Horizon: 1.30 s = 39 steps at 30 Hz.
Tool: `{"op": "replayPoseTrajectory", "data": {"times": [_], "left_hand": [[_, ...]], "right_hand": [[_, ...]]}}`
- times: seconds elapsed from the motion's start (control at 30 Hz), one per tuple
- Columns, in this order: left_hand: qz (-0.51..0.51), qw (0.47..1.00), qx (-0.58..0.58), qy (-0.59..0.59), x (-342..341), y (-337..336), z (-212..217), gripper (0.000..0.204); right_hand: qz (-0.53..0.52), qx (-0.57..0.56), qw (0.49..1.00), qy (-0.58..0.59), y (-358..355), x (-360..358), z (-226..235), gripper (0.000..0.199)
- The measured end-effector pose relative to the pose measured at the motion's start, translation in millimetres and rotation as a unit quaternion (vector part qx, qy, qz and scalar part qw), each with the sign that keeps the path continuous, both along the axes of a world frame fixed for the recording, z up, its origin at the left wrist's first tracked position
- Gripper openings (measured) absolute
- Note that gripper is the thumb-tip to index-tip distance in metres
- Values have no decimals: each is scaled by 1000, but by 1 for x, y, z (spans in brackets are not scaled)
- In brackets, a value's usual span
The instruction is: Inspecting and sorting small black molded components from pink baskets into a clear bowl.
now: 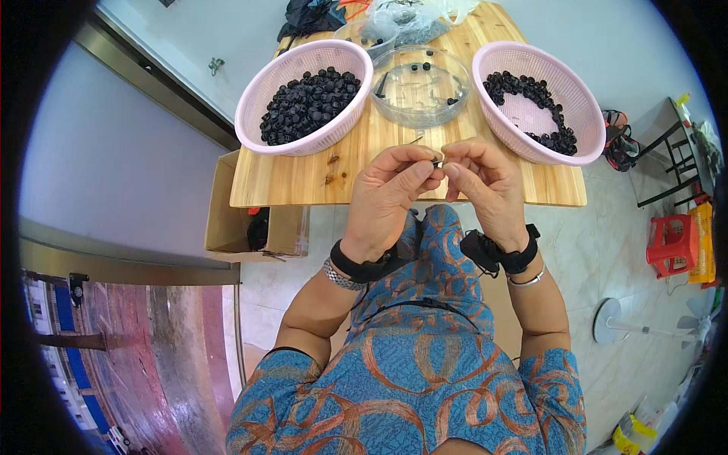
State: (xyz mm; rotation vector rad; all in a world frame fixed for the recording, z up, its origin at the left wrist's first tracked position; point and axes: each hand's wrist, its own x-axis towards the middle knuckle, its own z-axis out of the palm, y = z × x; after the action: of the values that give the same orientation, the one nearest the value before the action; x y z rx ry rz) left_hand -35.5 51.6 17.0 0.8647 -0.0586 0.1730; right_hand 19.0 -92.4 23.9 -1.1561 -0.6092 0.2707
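The left grip (390, 189) was pinched narrow, thumb against forefinger, on a small dark piece (437, 163). The right grip (489, 180) met it there with thumb and fingertips drawn close together; whether it held the piece too or only touched it could not be told. A thin sliver (415, 140) showed just beyond the left fingertips, its nature unclear.

By judgement, a single piece was partway through handling, since both grips were busy at it. Ahead and to the left of them, a pink basket (341, 135) held a deep heap of black pieces (311, 106). Ahead and to the right, a second pink basket (580, 95) held a thinner ring of black parts (557, 144), its bottom showing in the middle. Much seemed left to handle, though which basket held finished work could not be read.

Straight ahead of the grips, between the baskets, stood a transparent round tray (421, 119) with a few dark bits (426, 66) in it. Beyond it, plastic bags (425, 26) crowded the far end of the tabletop (284, 182). Below and left of the grips was a cardboard box (220, 220). The basket walls and tray rim bounded the space ahead; the fingers themselves hid most of the piece.
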Motion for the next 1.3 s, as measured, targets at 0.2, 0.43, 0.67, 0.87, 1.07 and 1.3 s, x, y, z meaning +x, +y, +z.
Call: {"op": "replayPoseTrajectory", "data": {"times": [0.2,0.43,0.67,0.87,1.07,1.3], "left_hand": [[-8,1000,-9,-4,0,1,-5,16],[-10,1000,7,-8,0,-3,-1,17],[30,998,47,-17,3,-4,-6,16],[63,992,109,6,3,-7,-5,20],[65,991,118,13,5,-9,-8,22],[118,953,276,-35,6,-6,-7,20]], "right_hand": [[-32,6,999,-31,3,0,-6,19],[-20,49,992,115,5,-4,-9,20],[-49,51,994,87,9,-4,-17,20],[-114,38,992,34,11,-5,-15,19],[-48,46,984,165,6,4,-14,19],[47,38,960,274,-1,15,-15,18]]}}
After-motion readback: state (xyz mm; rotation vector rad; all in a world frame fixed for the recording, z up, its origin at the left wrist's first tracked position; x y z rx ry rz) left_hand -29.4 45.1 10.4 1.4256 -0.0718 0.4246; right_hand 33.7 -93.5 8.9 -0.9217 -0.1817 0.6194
